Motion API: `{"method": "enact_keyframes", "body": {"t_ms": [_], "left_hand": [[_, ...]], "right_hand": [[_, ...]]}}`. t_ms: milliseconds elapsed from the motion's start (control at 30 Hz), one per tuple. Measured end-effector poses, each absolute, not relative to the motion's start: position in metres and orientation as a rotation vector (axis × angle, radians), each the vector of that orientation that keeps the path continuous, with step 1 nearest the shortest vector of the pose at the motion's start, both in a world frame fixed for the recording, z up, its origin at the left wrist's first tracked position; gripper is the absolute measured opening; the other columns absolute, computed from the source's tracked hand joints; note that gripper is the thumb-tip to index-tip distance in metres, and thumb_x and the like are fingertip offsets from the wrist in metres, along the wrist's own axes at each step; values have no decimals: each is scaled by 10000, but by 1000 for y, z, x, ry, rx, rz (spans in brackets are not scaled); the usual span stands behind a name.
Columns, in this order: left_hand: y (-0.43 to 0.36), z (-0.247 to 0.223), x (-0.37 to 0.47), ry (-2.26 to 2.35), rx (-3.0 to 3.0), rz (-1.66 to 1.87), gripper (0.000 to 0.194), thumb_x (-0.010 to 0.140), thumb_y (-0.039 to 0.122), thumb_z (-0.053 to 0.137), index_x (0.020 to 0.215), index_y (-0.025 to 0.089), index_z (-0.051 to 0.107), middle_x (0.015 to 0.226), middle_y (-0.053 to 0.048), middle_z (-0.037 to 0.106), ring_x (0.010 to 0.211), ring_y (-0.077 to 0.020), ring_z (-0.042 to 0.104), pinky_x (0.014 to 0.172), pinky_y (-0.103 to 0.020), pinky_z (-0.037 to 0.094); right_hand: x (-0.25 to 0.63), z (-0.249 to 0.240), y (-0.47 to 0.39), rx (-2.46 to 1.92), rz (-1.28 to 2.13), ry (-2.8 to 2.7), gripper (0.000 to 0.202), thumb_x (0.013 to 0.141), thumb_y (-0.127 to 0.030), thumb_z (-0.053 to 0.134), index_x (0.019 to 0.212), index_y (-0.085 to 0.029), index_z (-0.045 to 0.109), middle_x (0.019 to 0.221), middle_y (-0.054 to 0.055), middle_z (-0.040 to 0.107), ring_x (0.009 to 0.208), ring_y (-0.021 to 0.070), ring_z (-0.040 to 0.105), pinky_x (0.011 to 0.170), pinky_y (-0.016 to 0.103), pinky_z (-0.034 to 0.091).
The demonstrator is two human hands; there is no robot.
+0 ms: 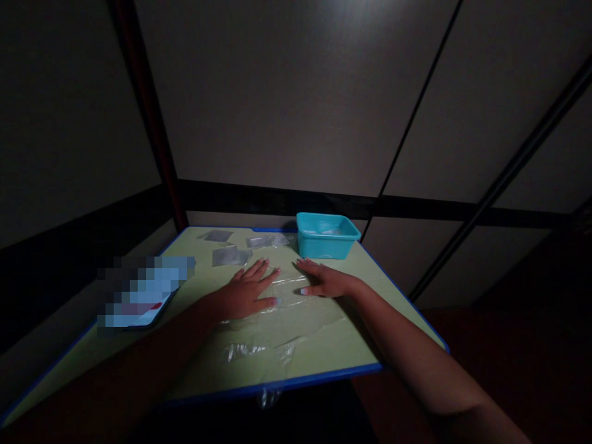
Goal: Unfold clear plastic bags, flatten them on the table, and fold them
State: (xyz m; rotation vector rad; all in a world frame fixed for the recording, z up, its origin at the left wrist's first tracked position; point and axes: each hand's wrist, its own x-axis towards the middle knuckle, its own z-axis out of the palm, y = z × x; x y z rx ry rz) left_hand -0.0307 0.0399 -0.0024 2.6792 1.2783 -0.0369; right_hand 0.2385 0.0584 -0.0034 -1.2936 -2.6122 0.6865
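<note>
A clear plastic bag (296,314) lies spread over the pale green table, creased, with its near end hanging over the front edge. My left hand (245,293) rests flat on the left part of the plastic, fingers spread. On the upper right part lies my right hand (326,280), its fingers stretched out and the thumb apart from them. Nothing is held in either hand. Just beyond the right hand stands a turquoise plastic basket (327,243); something pale and see-through shows inside it.
Small folded plastic pieces (231,255) lie at the back of the table (194,370), left of the basket. A phone or tablet (148,296), partly blurred out, is at the left edge. Wardrobe-like panels (277,111) rise behind the table.
</note>
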Motion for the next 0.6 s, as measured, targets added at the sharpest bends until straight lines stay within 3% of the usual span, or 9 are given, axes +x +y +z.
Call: {"method": "enact_keyframes", "body": {"t_ms": [400, 600], "left_hand": [[43, -4, -31, 1255, 2643, 13, 748, 880, 616, 342, 1487, 222, 152, 1544, -132, 53, 1426, -274, 19, 1098, -528, 134], [40, -3, -31, 1233, 2658, -41, 770, 863, 643, 350, 1484, 229, 159, 1545, -125, 68, 1427, -272, 31, 1091, -581, 78]], "right_hand": [[236, -6, 58, -1301, 685, -2506, 855, 788, -570, 578, 1460, -145, 264, 1510, 153, 223, 1393, 283, 212, 1133, 484, 134], [234, -2, 55, -1387, 693, -2574, 901, 786, -607, 552, 1483, -170, 184, 1530, 146, 144, 1408, 305, 143, 1116, 556, 74]]}}
